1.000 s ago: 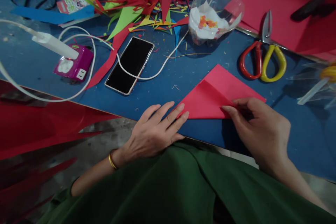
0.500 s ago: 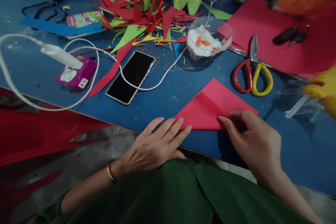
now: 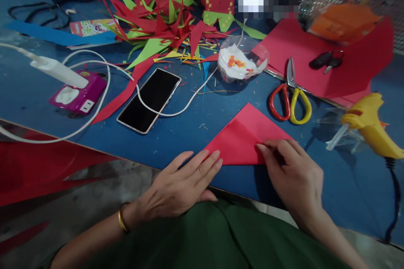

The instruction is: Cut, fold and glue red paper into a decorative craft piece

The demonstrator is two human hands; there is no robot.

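A folded triangle of red paper lies near the front edge of the blue table. My left hand rests flat over its left corner, fingers stretched out. At the lower right side of the paper, my right hand pinches a folded layer between thumb and fingers; part of that edge is hidden under the hand. Just beyond the paper lie scissors with one red and one yellow handle, blades pointing away.
A phone with a white cable over it lies left of the paper. Behind are a clear plastic bowl, paper scraps and red sheets under keys. A yellow glue gun lies right, a purple socket block left.
The view has tilted up, showing more of the glue gun and the back of the table. My right thumb and fingertips have come closer together on the paper. The left hand stays on its corner.
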